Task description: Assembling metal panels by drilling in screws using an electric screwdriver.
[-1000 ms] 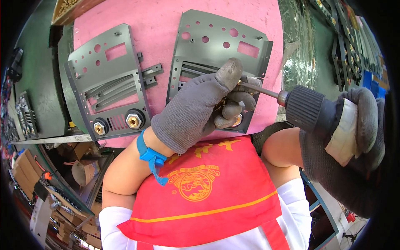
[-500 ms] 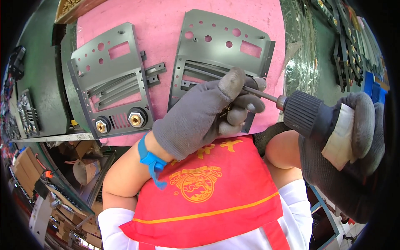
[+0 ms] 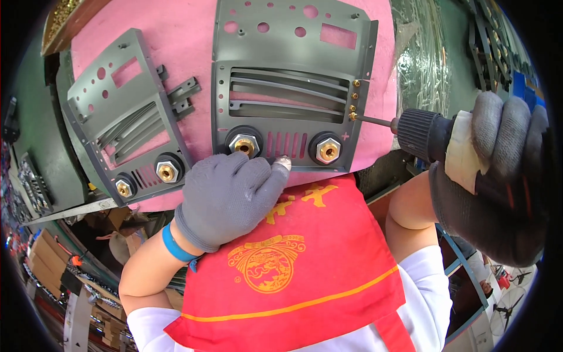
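While the right hand (image 3: 492, 176), gloved in grey, is wrapped tight round the taped handle of a power screwdriver (image 3: 431, 134), its thin bit (image 3: 375, 121) reaches left to the lowest of a short column of brass screws (image 3: 353, 101) on the right flange of a grey metal panel (image 3: 290, 88). The left hand (image 3: 229, 196), also gloved, lies flat and loosely spread on the panel's lower edge, gripping nothing, one bare fingertip showing through the worn glove just below the row of narrow slots, between two brass hex sockets (image 3: 245, 144). The panel rests on a pink pad (image 3: 182, 41) that covers the worktop.

Judging by what lies here, the fastening of this flange is well along: four screws appear to sit in their holes, and the bit is on the last of that column, though whether it is fully home cannot be told. A second, similar panel (image 3: 126, 135) lies to the left, tilted, with its own pair of sockets already fitted.

Room is tight on the left, where the two panels nearly meet. To the right, the pad ends just past the flange, beside crinkled clear plastic (image 3: 425, 53), so the tool works over the pad's edge. A red apron (image 3: 293, 270) hangs close under the near edge.
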Demonstrator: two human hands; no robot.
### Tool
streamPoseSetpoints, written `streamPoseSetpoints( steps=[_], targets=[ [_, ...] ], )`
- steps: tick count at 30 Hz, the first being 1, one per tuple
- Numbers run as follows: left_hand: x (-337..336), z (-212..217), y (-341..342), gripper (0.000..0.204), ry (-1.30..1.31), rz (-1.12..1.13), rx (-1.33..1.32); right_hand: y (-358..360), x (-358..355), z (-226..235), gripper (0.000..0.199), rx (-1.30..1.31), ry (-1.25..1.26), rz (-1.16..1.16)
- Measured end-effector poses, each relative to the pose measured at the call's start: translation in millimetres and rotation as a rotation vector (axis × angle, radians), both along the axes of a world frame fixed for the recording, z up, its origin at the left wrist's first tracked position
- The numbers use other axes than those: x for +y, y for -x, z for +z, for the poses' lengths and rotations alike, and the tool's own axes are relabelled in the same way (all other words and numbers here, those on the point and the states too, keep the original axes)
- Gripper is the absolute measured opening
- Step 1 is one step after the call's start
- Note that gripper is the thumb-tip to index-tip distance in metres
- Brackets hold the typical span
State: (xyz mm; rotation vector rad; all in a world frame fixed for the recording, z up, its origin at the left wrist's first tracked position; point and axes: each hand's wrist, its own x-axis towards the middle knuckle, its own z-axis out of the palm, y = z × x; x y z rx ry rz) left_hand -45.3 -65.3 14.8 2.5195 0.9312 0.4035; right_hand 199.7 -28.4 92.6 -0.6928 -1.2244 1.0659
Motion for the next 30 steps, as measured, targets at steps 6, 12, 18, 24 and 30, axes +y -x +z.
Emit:
streamPoseSetpoints(
  steps=[6,12,18,24,30],
  targets=[
    [0.0,-3.9,-6.7,0.034,-0.025,-0.004,-0.040,-17.6,-11.3,0.9,0.020,-0.006,0.040,-0.016],
    [-1.9,-4.3,-7.8,0.033,-0.008,-0.009,-0.027,-15.9,-14.5,-2.2,0.020,-0.005,0.069,-0.021],
    [-3.4,-6.3,-6.5,0.034,-0.005,-0.007,-0.041,-13.2,-16.5,-2.7,0.020,-0.004,0.092,-0.010],
    [-2.7,-7.3,-7.1,0.033,-0.009,-0.001,-0.069,-9.3,-17.7,-5.7,0.020,-0.006,0.124,-0.008],
    [-2.0,-2.5,-3.8,0.025,0.002,-0.033,-0.009,-19.6,-14.7,-10.0,0.020,-0.009,0.160,0.007]
  ],
)
